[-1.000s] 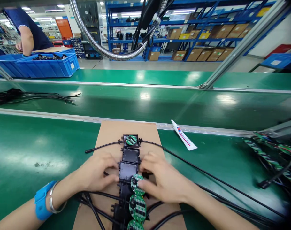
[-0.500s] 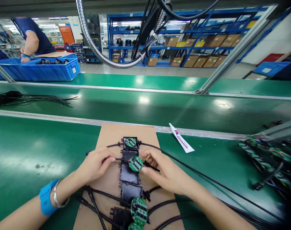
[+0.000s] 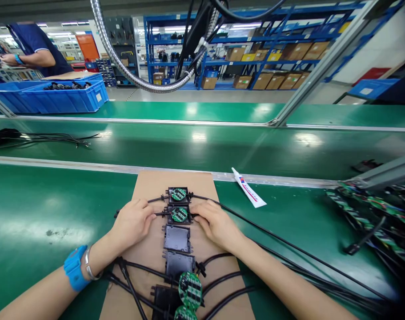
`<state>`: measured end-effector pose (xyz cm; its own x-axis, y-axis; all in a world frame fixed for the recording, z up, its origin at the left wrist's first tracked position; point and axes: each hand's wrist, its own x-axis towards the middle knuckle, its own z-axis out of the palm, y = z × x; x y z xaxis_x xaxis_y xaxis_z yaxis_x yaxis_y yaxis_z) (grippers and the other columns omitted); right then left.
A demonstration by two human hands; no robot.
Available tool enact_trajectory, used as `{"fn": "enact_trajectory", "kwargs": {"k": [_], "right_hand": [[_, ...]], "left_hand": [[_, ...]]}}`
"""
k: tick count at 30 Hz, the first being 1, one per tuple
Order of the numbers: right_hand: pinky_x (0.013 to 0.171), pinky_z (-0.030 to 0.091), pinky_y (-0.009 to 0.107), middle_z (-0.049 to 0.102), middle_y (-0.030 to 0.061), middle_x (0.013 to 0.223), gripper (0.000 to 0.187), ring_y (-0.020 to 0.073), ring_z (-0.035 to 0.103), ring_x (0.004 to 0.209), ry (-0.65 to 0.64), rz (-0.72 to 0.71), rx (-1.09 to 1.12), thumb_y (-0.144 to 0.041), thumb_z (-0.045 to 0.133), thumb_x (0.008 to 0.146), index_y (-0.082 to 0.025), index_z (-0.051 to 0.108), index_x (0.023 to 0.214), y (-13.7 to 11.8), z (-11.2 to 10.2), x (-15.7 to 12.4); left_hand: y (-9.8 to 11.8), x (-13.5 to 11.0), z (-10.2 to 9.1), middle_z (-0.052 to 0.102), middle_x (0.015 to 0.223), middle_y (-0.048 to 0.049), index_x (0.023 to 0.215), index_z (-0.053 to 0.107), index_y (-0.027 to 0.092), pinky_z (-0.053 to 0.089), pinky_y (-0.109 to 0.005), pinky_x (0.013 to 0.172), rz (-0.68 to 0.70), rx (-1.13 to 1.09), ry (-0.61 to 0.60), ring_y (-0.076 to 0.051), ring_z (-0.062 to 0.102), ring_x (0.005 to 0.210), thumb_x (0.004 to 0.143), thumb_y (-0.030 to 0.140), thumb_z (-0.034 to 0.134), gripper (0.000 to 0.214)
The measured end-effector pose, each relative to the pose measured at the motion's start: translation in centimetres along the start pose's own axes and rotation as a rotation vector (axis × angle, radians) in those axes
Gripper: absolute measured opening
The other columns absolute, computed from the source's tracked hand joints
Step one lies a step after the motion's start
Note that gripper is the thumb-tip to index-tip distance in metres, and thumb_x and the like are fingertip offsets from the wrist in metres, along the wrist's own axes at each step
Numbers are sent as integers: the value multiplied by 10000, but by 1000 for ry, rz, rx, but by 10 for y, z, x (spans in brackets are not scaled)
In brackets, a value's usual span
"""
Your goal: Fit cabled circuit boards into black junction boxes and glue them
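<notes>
A column of black square housings lies on a brown cardboard sheet [image 3: 149, 186]. The top housing [image 3: 178, 194] and the second housing [image 3: 179, 214] each hold a round green circuit board. Below them sit two empty housings [image 3: 177, 238]. More green boards [image 3: 190, 290] with black cables lie at the near end. My left hand [image 3: 134, 222] pinches the black cable at the second housing's left side. Pressed against that housing's right side, my right hand [image 3: 215, 224] grips the cable there with curled fingers.
A white tube [image 3: 248, 194] lies right of the cardboard by the conveyor rail. Bundled cables and boards [image 3: 372, 213] pile up at the right. Loose black wires [image 3: 38, 138] rest on the belt at far left. Blue bins [image 3: 62, 95] and another person [image 3: 32, 44] are beyond.
The green board held above the second housing half a second ago now sits inside it. Both hands moved up the column from the lower housings and now press on the cables either side.
</notes>
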<state>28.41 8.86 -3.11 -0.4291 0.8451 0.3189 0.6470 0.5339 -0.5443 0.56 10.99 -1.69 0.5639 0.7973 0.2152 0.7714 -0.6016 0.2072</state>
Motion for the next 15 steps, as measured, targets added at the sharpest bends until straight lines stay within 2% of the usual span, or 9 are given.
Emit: {"fn": "enact_trajectory", "kwargs": {"k": [3,5,7,9,12,15], "right_hand": [[860,441,445,636,96,1000,181,251,539,960,1,-10,-22,-182,475,900,-208,611,1017,-23,-10,-11],[809,448,427,597,91,960,146,254,512,925,-111,4,13,-279,549,874,-207,609,986,-48,-14,-23],[776,454,408,551,79,950,216,258,487,918,-262,31,74,-349,668,772,-206,599,919,-72,-14,-36],[783,454,396,521,74,978,260,257,468,938,-338,37,107,-295,726,676,-199,571,862,-89,-8,-45],[794,439,372,514,58,969,158,231,464,927,-294,-34,76,-144,644,695,-196,526,786,-96,-2,-50],[790,452,357,530,54,989,173,222,492,928,-268,-7,102,-217,657,757,-210,535,880,-87,-10,-46]], "left_hand": [[10,-9,-12,599,955,-81,989,629,194,440,-391,820,33,-69,-22,-234,541,906,922,234,460,186],[20,-20,-20,610,977,-64,1010,615,208,443,-363,820,124,-246,-165,-223,552,920,897,281,536,156],[29,-31,-25,634,923,-30,953,617,217,452,-317,791,206,-430,-356,-200,572,882,850,321,630,147],[36,-39,-24,657,864,-8,901,623,216,453,-294,775,219,-512,-456,-183,588,844,852,310,646,108],[38,-44,-19,671,832,-3,862,630,209,453,-278,772,211,-549,-434,-171,601,830,898,245,578,73],[32,-43,-18,658,833,-5,878,621,204,456,-255,719,135,-557,-280,-155,602,793,915,248,540,99]]}}
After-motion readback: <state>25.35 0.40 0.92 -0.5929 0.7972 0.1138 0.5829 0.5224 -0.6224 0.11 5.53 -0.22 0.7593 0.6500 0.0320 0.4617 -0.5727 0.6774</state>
